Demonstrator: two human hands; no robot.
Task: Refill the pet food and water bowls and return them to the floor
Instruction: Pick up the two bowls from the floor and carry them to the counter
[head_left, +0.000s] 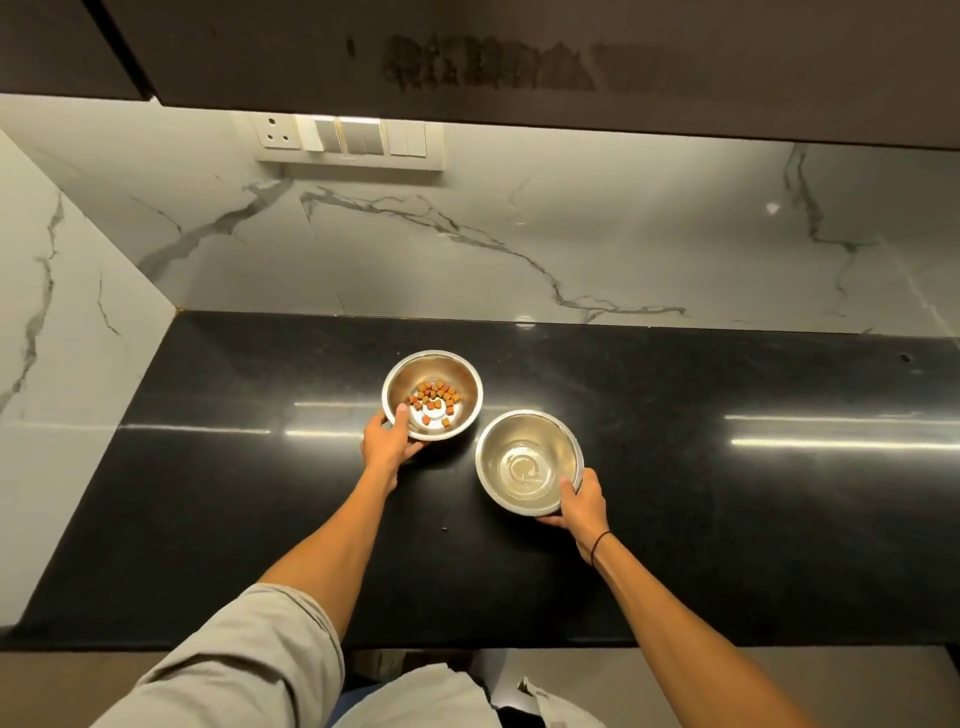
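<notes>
Two steel bowls on the black countertop (727, 519), just beside each other. Left hand (387, 441) clamped on the near rim of the food bowl (457, 371), thumb hooked inside, fingers under the outer wall. Only a small scatter of kibble (434, 399) in there, so barely any weight. Right hand (582, 504) pinching the water bowl (498, 441) the same way at its near-right rim, thumb over the lip. Looks like a shallow bit of water in it, hard to be sure. Probably stiff, light, slick polished metal, so best gripped at the rolled rim rather than the curved side. Worth keeping the water one level, sloshes easy.
</notes>
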